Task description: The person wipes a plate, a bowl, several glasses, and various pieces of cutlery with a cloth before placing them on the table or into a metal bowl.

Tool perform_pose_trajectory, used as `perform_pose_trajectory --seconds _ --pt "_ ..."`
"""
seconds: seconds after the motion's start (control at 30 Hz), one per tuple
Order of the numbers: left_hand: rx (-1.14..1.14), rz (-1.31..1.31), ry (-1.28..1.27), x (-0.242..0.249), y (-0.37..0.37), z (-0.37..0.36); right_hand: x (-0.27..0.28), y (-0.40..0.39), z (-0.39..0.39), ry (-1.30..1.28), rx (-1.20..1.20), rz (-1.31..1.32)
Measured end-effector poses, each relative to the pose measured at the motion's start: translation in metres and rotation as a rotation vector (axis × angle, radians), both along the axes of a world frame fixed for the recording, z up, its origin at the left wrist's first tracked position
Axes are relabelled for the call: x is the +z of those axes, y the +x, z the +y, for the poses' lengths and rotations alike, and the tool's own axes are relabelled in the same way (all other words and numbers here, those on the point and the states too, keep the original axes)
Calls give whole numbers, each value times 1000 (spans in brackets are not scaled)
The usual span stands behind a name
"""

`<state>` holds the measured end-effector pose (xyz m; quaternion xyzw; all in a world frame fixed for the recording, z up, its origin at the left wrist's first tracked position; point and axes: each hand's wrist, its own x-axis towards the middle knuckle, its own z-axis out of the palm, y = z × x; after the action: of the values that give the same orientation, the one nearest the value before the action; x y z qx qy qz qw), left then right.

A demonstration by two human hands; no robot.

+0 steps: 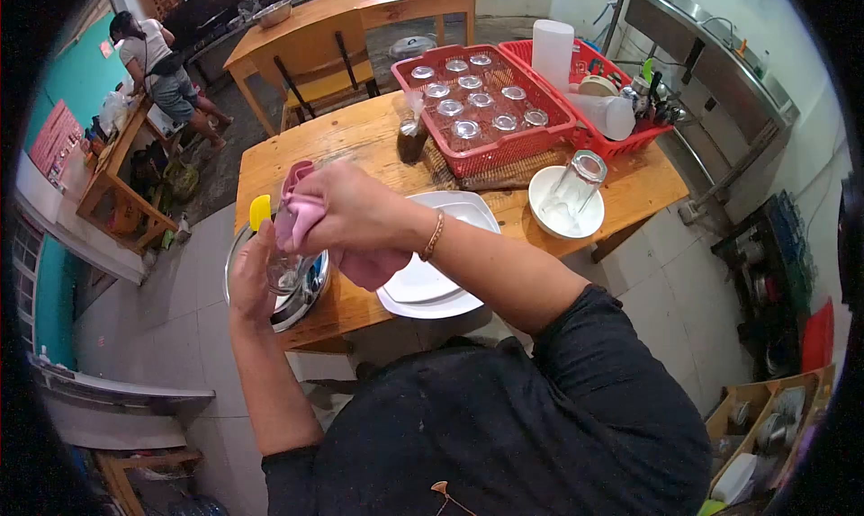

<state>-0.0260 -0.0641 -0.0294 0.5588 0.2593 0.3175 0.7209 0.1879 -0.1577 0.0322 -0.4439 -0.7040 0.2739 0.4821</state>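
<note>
Two wooden tables stand in view: the near table [301, 161] under the work, and a far table [400, 10] behind it with a yellow chair [326, 62] at its side. A second person [162, 57] is at a bench at far left. On the near table, by descending size: a red crate [535, 147] bearing rows of upturned glasses [469, 81], on a woven mat [490, 181]; a red basket [650, 140] beside it, loaded with white containers [552, 53] and utensils; white platters [427, 287], stacked, near the front edge; a metal bowl [295, 317] at the left corner, contents partly hidden; a white bowl [542, 203] at right, with a tilted glass [577, 183] leaning in it. Pink cloth [376, 266] is in the right hand [346, 201], above the table between metal bowl and platters; right fingers clamped on the bunched fabric, one part hanging below the palm. Left hand [250, 273] is beside the metal bowl, fingers curled round a clear glass [284, 271], mostly hidden by hand and cloth. Dark-filled jar [411, 141] stands just left of the crate. Yellow spatula head [259, 210] shows next to the left fingertips; contact cannot be told. Smallest item: bracelet [434, 235], right wrist.
</note>
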Motion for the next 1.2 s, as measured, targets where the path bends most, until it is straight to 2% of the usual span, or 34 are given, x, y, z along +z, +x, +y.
perform_pose_trajectory --seconds 0.1,0.13,0.23,0.37,0.4,0.5,0.53,0.57,0.63,0.7,0.77,0.83,0.9,0.97,1.0,1.07,1.17,1.2 --pt "-109 50 129 14 18 -26 1 7 10 -68 -30 112" --pt "-207 115 181 12 10 -23 -1 7 12 -34 -56 47" --pt "-374 82 167 13 22 -22 -9 2 21 68 -126 -147" --pt "-66 71 120 -2 36 -32 -12 -16 15 261 -246 -356" --pt "-79 -36 127 -9 39 -27 -11 -16 20 240 -319 -333" --pt "0 -226 -74 -20 38 -25 -25 -18 38 301 -260 733" --pt "104 -270 -89 -23 43 -28 -14 -13 32 318 -266 796" --pt "174 -271 -153 -20 47 -32 -5 -10 14 260 -366 723" --pt "317 -267 -286 -3 56 -38 -20 -11 5 285 -626 33" --pt "223 -412 -191 -25 60 -16 -54 -51 1 431 -435 54" --pt "206 -566 -23 -29 86 -35 -54 -72 -7 514 -582 -168" --pt "199 -623 17 -28 87 -30 -59 -63 -2 467 -552 -145" --pt "203 -587 -75 -25 80 -19 -58 -49 14 496 -539 -67" --pt "239 -585 -122 -21 83 -16 -60 -41 29 359 -406 244" --pt "246 -587 -119 -37 82 -10 -63 -33 38 192 -333 446" --pt "355 -659 -216 -35 85 -21 -74 -21 52 -162 -179 835" --pt "570 -536 42 -19 95 -40 -89 -31 48 -165 -172 1054" --pt "551 -622 34 -16 97 -41 -90 -40 47 -131 -186 1169"
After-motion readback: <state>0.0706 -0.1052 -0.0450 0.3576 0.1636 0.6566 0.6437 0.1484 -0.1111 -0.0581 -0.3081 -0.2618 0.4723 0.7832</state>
